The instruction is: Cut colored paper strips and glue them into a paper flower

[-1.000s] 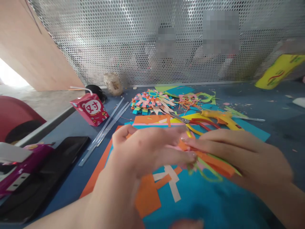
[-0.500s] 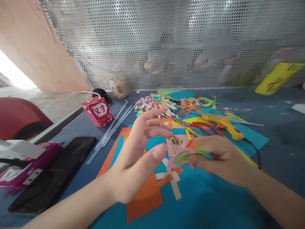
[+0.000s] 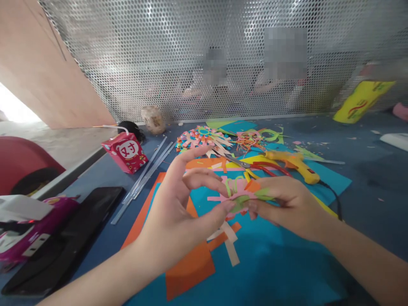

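Note:
My right hand (image 3: 296,206) pinches a small paper-craft flower (image 3: 237,199) in pink, green and orange, with thin green loops standing up on it. From the other side, my left hand (image 3: 177,208) has its thumb and a fingertip on the flower's pink and green edge, index finger raised. Below the hands lie a blue paper sheet (image 3: 270,263), an orange sheet (image 3: 191,272) and cut paper strips (image 3: 232,253). Just beyond are scissors (image 3: 237,160) and a yellow glue gun (image 3: 301,165).
Clear glue sticks (image 3: 145,180), a red drink carton (image 3: 126,153) with a straw and a black phone (image 3: 66,242) lie left. Fringed paper flowers (image 3: 202,138) and scraps are at the back before a perforated metal screen (image 3: 178,63). A yellow packet (image 3: 361,104) stands at the right.
My left thumb and fingers have closed in on the paper flower's left edge. The flower has tilted flatter in my right hand. The whole view has shifted slightly.

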Motion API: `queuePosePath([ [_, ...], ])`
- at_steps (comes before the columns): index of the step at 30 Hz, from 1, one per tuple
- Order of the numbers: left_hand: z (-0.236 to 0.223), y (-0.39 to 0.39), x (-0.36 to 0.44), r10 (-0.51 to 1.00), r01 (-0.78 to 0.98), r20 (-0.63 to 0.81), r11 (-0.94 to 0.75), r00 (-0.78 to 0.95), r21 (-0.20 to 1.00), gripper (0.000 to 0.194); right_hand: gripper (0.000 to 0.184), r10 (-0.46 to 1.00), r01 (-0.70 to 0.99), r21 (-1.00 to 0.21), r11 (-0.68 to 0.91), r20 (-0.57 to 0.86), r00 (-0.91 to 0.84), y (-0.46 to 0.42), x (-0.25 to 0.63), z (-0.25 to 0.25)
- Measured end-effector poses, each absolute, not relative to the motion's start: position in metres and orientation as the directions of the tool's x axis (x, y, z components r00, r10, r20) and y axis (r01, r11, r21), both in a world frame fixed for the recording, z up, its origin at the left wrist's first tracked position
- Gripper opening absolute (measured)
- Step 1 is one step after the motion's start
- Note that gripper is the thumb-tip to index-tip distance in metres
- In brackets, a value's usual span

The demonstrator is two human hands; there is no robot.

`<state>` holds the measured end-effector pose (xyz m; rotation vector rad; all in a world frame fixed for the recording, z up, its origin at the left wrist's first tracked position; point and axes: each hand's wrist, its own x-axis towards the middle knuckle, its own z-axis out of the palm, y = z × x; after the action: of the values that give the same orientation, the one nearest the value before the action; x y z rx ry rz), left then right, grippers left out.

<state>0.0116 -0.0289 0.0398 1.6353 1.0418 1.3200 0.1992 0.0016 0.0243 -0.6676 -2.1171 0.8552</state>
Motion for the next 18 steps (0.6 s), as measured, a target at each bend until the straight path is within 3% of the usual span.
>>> queuePosePath([
  [6,0.0393,-0.0285,0.0127,0.909,0.095,0.406,-0.414,0.097,0.905,0.059,0.023,0.699,0.224,-0.745,0.629,0.415,-0.583,0.0022,0.1999,0.0240],
  [18,0.0376,-0.0243,0.0114,0.961,0.021,0.261,-0.264,0.096,0.964,0.056,0.022,0.739,0.253,-0.775,0.580,0.368,-0.565,0.0009,0.2001,0.0233],
])
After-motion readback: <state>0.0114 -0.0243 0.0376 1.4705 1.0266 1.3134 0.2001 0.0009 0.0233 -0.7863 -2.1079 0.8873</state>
